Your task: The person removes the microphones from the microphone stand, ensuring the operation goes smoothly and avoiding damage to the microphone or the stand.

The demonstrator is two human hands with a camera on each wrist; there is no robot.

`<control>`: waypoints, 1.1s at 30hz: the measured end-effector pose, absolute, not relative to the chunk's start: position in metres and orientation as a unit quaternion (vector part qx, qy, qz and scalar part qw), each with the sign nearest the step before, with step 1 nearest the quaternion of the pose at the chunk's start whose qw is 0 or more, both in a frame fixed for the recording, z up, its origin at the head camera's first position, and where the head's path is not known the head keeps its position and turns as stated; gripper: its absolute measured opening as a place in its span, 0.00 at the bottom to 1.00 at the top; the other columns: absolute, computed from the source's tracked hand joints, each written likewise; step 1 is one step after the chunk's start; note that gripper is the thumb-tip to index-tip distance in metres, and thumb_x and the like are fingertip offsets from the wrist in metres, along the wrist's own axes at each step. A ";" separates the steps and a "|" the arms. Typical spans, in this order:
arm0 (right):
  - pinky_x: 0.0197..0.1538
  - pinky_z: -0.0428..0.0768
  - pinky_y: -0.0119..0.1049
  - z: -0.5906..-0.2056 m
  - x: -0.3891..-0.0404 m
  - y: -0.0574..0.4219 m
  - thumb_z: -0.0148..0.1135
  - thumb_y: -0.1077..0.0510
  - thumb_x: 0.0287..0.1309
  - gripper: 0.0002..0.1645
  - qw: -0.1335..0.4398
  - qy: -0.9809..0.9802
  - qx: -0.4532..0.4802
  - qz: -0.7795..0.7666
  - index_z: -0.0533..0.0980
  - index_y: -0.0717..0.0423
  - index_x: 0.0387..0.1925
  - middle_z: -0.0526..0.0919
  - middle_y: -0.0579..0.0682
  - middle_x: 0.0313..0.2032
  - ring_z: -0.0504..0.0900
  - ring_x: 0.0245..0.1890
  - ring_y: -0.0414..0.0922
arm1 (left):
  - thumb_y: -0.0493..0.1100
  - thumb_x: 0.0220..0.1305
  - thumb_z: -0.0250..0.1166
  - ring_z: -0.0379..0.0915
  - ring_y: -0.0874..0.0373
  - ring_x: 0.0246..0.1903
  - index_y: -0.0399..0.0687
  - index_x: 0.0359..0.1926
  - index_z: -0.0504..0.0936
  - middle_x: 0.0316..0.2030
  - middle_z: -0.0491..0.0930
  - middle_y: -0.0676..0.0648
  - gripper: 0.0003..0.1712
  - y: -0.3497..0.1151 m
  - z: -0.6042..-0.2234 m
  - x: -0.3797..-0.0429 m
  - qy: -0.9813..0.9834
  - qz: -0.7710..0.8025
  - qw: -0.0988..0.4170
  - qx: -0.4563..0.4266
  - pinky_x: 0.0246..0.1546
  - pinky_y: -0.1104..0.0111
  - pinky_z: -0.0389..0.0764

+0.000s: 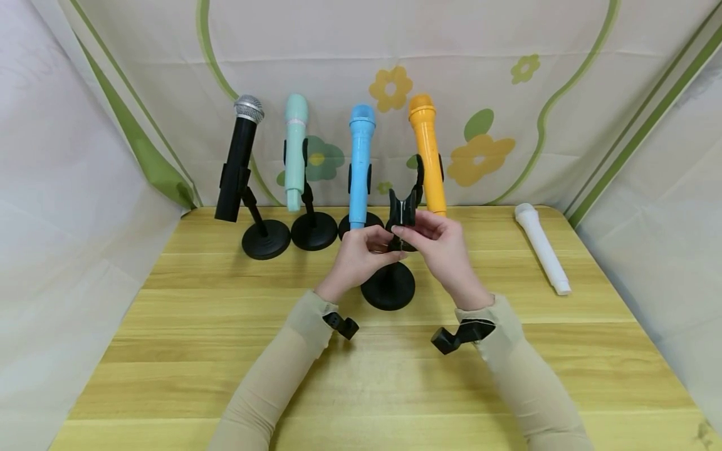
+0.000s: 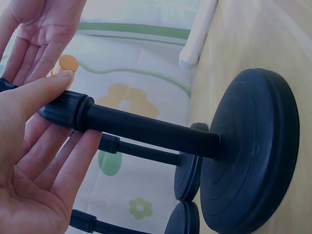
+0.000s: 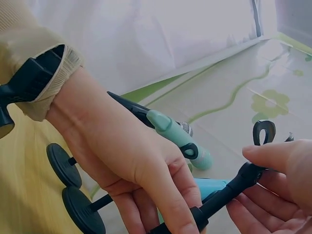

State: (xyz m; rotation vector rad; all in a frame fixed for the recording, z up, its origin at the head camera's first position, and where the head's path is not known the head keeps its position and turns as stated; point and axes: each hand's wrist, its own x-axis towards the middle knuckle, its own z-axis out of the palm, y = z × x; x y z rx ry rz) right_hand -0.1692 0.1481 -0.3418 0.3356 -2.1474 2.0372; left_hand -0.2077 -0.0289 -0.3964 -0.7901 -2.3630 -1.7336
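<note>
A black microphone stand [image 1: 388, 288] stands on its round base in front of me, topped by a U-shaped clip [image 1: 402, 208]. My left hand [image 1: 356, 262] grips the stand's ribbed collar [image 2: 68, 108], thumb on one side and fingers on the other. Higher up, my right hand [image 1: 448, 247] pinches the stand just under the clip, as the right wrist view shows with the thumb [image 3: 273, 155] beside the joint [image 3: 249, 173]. The clip holds no microphone. Behind my hands are a blue microphone [image 1: 359, 166] and an orange microphone [image 1: 429, 150], each in a stand.
Further left, a black microphone [image 1: 234, 163] with a silver head and a mint green microphone [image 1: 295, 150] tilt in their stands. A white microphone [image 1: 543, 250] lies on the wooden table [image 1: 186, 351] at the right. A patterned curtain [image 1: 316, 37] hangs behind the table.
</note>
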 end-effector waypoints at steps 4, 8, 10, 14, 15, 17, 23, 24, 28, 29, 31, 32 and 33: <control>0.47 0.85 0.35 -0.342 -0.172 0.148 0.72 0.65 0.61 0.18 0.092 -0.724 0.113 0.675 0.82 0.68 0.52 0.87 0.53 0.43 0.86 0.43 0.45 | 0.39 0.56 0.80 0.85 0.62 0.34 0.42 0.40 0.87 0.38 0.87 0.50 0.13 -0.028 -0.397 -0.207 -0.777 -0.573 0.052 -0.257 0.39 0.70 0.86; 0.46 0.86 0.35 -0.344 -0.173 0.148 0.73 0.65 0.61 0.16 0.094 -0.730 0.117 0.667 0.83 0.68 0.50 0.88 0.52 0.41 0.87 0.41 0.45 | 0.39 0.56 0.79 0.85 0.62 0.34 0.42 0.41 0.87 0.39 0.87 0.50 0.13 -0.028 -0.397 -0.204 -0.778 -0.573 0.048 -0.251 0.39 0.70 0.86; 0.44 0.86 0.35 -0.345 -0.174 0.149 0.73 0.66 0.60 0.16 0.097 -0.734 0.120 0.661 0.84 0.69 0.48 0.88 0.51 0.39 0.87 0.39 0.44 | 0.39 0.56 0.79 0.85 0.62 0.34 0.42 0.40 0.87 0.38 0.87 0.50 0.13 -0.028 -0.397 -0.203 -0.778 -0.574 0.046 -0.249 0.39 0.70 0.86; 0.43 0.86 0.35 -0.346 -0.175 0.151 0.74 0.66 0.59 0.15 0.101 -0.740 0.123 0.654 0.84 0.69 0.47 0.89 0.51 0.38 0.86 0.38 0.45 | 0.39 0.56 0.79 0.85 0.62 0.34 0.42 0.40 0.87 0.38 0.87 0.50 0.12 -0.028 -0.398 -0.202 -0.776 -0.577 0.043 -0.250 0.39 0.69 0.86; 0.43 0.86 0.36 -0.346 -0.176 0.151 0.74 0.65 0.59 0.15 0.100 -0.741 0.124 0.652 0.84 0.69 0.46 0.89 0.51 0.38 0.86 0.38 0.45 | 0.39 0.57 0.79 0.85 0.62 0.34 0.42 0.40 0.87 0.38 0.87 0.50 0.12 -0.028 -0.398 -0.202 -0.775 -0.579 0.044 -0.251 0.39 0.69 0.86; 0.43 0.86 0.36 -0.346 -0.177 0.152 0.74 0.65 0.59 0.15 0.099 -0.743 0.126 0.650 0.85 0.68 0.46 0.89 0.51 0.38 0.86 0.38 0.45 | 0.39 0.57 0.79 0.85 0.62 0.34 0.42 0.40 0.87 0.38 0.87 0.50 0.12 -0.028 -0.398 -0.202 -0.773 -0.580 0.045 -0.251 0.39 0.69 0.86; 0.42 0.86 0.37 -0.349 -0.180 0.152 0.74 0.65 0.59 0.13 0.101 -0.740 0.142 0.650 0.85 0.68 0.45 0.89 0.50 0.37 0.86 0.37 0.46 | 0.39 0.56 0.80 0.85 0.62 0.34 0.42 0.40 0.87 0.38 0.87 0.50 0.13 -0.029 -0.398 -0.202 -0.773 -0.581 0.049 -0.250 0.39 0.69 0.86; 0.42 0.86 0.37 -0.350 -0.180 0.152 0.74 0.66 0.59 0.13 0.102 -0.737 0.146 0.652 0.85 0.68 0.45 0.89 0.50 0.37 0.87 0.37 0.46 | 0.39 0.56 0.80 0.85 0.62 0.34 0.42 0.40 0.87 0.37 0.87 0.50 0.13 -0.030 -0.398 -0.202 -0.773 -0.581 0.050 -0.250 0.38 0.69 0.86; 0.41 0.87 0.37 -0.353 -0.181 0.150 0.73 0.68 0.59 0.12 0.112 -0.724 0.160 0.662 0.85 0.70 0.44 0.89 0.50 0.35 0.87 0.36 0.45 | 0.39 0.56 0.80 0.85 0.61 0.34 0.42 0.39 0.87 0.37 0.87 0.50 0.12 -0.030 -0.398 -0.203 -0.771 -0.582 0.052 -0.253 0.38 0.69 0.86; 0.41 0.87 0.38 -0.354 -0.182 0.150 0.73 0.68 0.59 0.11 0.116 -0.721 0.163 0.663 0.85 0.70 0.44 0.89 0.50 0.35 0.88 0.36 0.45 | 0.39 0.56 0.79 0.85 0.61 0.34 0.42 0.39 0.87 0.37 0.87 0.50 0.12 -0.030 -0.398 -0.203 -0.770 -0.583 0.051 -0.255 0.39 0.69 0.86; 0.41 0.87 0.38 -0.355 -0.182 0.150 0.73 0.68 0.58 0.11 0.120 -0.720 0.166 0.663 0.85 0.69 0.43 0.89 0.51 0.35 0.88 0.36 0.46 | 0.39 0.56 0.79 0.85 0.61 0.34 0.42 0.39 0.87 0.37 0.87 0.50 0.12 -0.030 -0.398 -0.203 -0.768 -0.585 0.051 -0.257 0.39 0.68 0.86; 0.41 0.87 0.38 -0.357 -0.182 0.150 0.73 0.68 0.58 0.11 0.120 -0.720 0.166 0.663 0.85 0.69 0.43 0.89 0.51 0.36 0.88 0.36 0.46 | 0.39 0.56 0.79 0.85 0.61 0.34 0.42 0.39 0.87 0.36 0.87 0.50 0.12 -0.030 -0.398 -0.204 -0.766 -0.587 0.051 -0.258 0.38 0.68 0.87; 0.41 0.87 0.37 -0.358 -0.183 0.151 0.74 0.67 0.59 0.11 0.118 -0.722 0.166 0.661 0.86 0.68 0.43 0.89 0.51 0.36 0.88 0.37 0.46 | 0.39 0.56 0.79 0.85 0.61 0.33 0.42 0.39 0.87 0.36 0.87 0.50 0.12 -0.030 -0.398 -0.204 -0.764 -0.589 0.050 -0.259 0.38 0.68 0.87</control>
